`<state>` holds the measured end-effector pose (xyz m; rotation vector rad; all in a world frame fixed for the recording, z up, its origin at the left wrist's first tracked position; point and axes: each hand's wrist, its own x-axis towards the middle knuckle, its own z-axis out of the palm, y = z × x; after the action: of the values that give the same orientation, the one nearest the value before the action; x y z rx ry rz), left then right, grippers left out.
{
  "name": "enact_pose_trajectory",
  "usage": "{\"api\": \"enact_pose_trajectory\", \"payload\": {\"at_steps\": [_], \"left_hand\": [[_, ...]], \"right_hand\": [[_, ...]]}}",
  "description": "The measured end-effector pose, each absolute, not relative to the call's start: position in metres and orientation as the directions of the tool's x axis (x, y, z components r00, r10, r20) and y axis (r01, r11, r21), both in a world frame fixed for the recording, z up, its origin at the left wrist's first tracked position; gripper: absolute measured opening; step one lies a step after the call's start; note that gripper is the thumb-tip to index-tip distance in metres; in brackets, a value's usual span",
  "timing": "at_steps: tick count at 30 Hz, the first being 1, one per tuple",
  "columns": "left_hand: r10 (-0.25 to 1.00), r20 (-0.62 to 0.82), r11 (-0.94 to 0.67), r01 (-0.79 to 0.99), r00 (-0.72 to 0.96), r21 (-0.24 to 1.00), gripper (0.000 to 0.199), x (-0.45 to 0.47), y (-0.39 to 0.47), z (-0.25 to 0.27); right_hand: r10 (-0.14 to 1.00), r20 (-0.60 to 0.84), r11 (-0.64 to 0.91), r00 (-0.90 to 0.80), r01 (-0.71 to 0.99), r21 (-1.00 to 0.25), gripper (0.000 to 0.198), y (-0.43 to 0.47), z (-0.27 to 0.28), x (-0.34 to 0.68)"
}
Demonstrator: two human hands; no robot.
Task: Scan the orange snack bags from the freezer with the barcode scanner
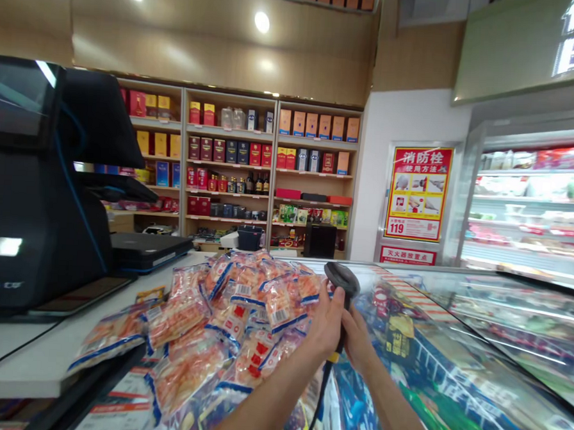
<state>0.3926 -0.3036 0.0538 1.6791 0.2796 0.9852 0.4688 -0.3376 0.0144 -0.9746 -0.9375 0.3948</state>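
Observation:
A black handheld barcode scanner is held upright above the glass freezer top, with its cord hanging down toward me. My left hand grips its handle from the left, fingertips just below the scanner head. From the right, my right hand closes round the same handle; some of its fingers are hidden behind it. Immediately left of my hands lies a heap of clear snack packets with blue edges and orange-pink contents. Barcodes show on several packets, including one packet near my left hand.
A black checkout terminal stands on the white counter at left, a cable trailing from it. The glass-topped freezer stretches to the right over packaged food. Beyond are shelves of boxes and a red fire-hydrant sign.

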Motion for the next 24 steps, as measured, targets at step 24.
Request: {"api": "enact_pose_trajectory", "payload": {"at_steps": [24], "left_hand": [[0.475, 0.428, -0.314, -0.307, 0.768, 0.899, 0.056, 0.350, -0.300, 0.023]], "right_hand": [[0.447, 0.574, 0.433, 0.686, 0.396, -0.810, 0.028, -0.337, 0.019, 0.445]]}}
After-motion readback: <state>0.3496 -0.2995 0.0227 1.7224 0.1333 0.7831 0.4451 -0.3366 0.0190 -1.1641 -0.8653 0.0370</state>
